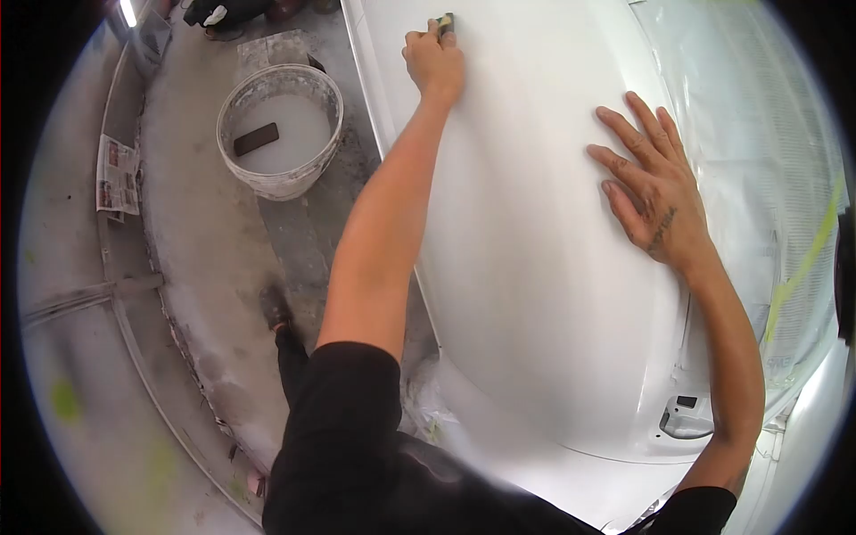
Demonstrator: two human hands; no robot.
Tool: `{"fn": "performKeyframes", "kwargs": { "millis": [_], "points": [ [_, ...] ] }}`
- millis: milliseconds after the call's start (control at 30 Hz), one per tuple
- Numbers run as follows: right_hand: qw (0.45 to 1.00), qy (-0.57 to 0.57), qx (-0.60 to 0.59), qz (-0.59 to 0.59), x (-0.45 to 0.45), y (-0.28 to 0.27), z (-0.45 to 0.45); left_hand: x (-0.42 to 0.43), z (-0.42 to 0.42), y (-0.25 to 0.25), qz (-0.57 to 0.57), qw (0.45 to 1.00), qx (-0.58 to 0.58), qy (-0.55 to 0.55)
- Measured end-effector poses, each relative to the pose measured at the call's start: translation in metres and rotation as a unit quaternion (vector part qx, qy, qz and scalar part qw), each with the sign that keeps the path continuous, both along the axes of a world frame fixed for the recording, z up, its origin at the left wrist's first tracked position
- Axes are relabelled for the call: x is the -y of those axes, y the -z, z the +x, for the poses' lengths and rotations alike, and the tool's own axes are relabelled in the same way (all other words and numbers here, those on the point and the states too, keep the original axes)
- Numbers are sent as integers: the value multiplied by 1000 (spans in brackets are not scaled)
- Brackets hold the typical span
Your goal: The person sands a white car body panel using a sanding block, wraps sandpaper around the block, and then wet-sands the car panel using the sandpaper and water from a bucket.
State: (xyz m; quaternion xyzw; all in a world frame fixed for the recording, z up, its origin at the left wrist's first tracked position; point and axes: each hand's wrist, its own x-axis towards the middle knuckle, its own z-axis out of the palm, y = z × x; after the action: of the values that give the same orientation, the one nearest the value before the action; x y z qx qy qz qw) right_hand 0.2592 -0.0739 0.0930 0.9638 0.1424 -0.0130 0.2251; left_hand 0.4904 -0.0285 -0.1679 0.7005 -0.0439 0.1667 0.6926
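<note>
White panel [535, 241] wants light, even strokes. Left hand [435, 67] pinches what seems a block [447, 22]; right hand [657, 183] spreads wide.

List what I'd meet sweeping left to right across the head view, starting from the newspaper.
Newspaper → bucket → left hand → right hand → yellow-green streak by the plastic sheeting.
</note>
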Motion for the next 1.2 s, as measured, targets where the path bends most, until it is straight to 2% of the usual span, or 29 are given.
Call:
{"fn": "performKeyframes", "kwargs": {
  "millis": [67, 100, 167, 233, 267, 367, 433, 467, 600, 700, 767, 800, 833, 867, 900, 933, 1000, 1067, 1100, 1167, 1200],
  "points": [
    [1000, 5, 5, -1, 0, 2, 0, -8, -6, 10, 34, 999, -15, 9],
    [1000, 2, 7, 1, -1, 2, 0, -13, -52, 23, 55, 998, 14, 27],
    [1000, 1, 3, -1, -3, 0, 0, -34, -183, 43, 17, 997, 30, 75],
    [1000, 8, 1, -13, -3, 2, 1, -52, -294, 54, -54, 990, -19, 126],
    [1000, 8, 1, -14, -1, 1, 3, -49, -302, 57, -98, 983, -55, 143],
    [1000, 15, -3, -26, 1, 3, 8, -34, -196, 55, -42, 996, 26, 74],
    [999, 12, -3, -43, 6, 4, 7, -39, -164, 61, -69, 989, 56, 119],
    [998, -10, 9, -54, 13, 8, 5, -45, -167, 65, -80, 984, 68, 145],
    [999, -4, 15, -30, 3, 8, 3, -39, -224, 54, -61, 996, -22, 67],
    [1000, 14, 12, -25, -2, 7, 3, -50, -270, 67, -68, 990, -23, 122],
    [999, 13, 7, -32, 0, 5, 6, -34, -202, 70, -23, 998, 28, 53],
    [999, 16, 4, -35, 2, 5, 6, -22, -136, 67, -28, 998, -33, 39],
    [999, 19, 2, -37, 2, 7, 6, -13, -60, 77, 7, 999, -1, 46],
    [999, 23, 1, -39, 3, 8, 6, -8, 14, 80, -23, 996, -71, 49],
    [999, 21, -1, -40, 2, 9, 7, -33, 52, 57, -69, 971, -170, 155],
    [999, 24, 0, -38, 1, 8, 8, -23, 64, 66, -84, 979, -156, 98],
    [999, 32, 4, -30, -2, 7, 10, -14, 15, 91, 32, 997, -46, 50],
    [999, 40, -1, -29, -6, 6, 6, -27, -110, 92, 14, 997, -32, 64],
    [999, 37, 0, -34, -6, 7, 7, -35, -181, 95, 13, 998, 14, 54],
    [998, 37, -1, -44, -8, 7, 10, -51, -288, 82, -127, 972, -120, 156],
    [998, 37, -3, -51, -9, 6, 11, -55, -298, 72, -95, 978, -101, 158]
  ]
}}
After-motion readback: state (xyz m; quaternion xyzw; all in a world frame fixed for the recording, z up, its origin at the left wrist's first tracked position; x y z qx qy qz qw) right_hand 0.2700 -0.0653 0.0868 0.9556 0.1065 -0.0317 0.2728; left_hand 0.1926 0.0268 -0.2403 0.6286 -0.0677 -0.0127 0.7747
